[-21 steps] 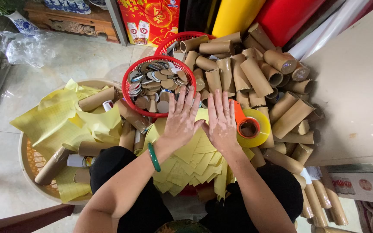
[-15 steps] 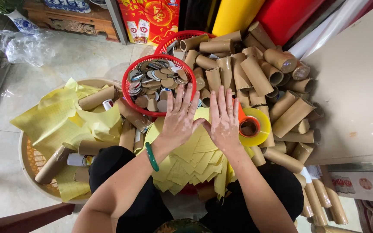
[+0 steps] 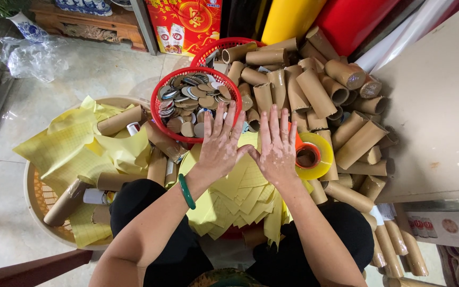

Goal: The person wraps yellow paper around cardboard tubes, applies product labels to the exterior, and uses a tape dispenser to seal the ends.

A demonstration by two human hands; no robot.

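My left hand (image 3: 220, 143) and my right hand (image 3: 277, 146) lie flat, palms down and fingers spread, side by side on a stack of yellow paper sheets (image 3: 240, 199) resting over my lap. Neither hand holds anything. A green bangle (image 3: 186, 191) circles my left wrist. The left fingertips reach the rim of a red basket (image 3: 161, 121) filled with round metal and cardboard discs. A roll of yellowish tape on an orange dispenser (image 3: 310, 155) sits right beside my right hand.
A heap of brown cardboard tubes (image 3: 314, 90) spreads behind and to the right. A beige basket (image 3: 34, 194) on the left holds crumpled yellow sheets (image 3: 75, 141) and more tubes. A cardboard board (image 3: 436, 106) is at right, and a tiled floor (image 3: 81, 69) at left.
Both hands slid slightly forward over the yellow sheets and spread their fingers a bit wider. Nothing else moved.
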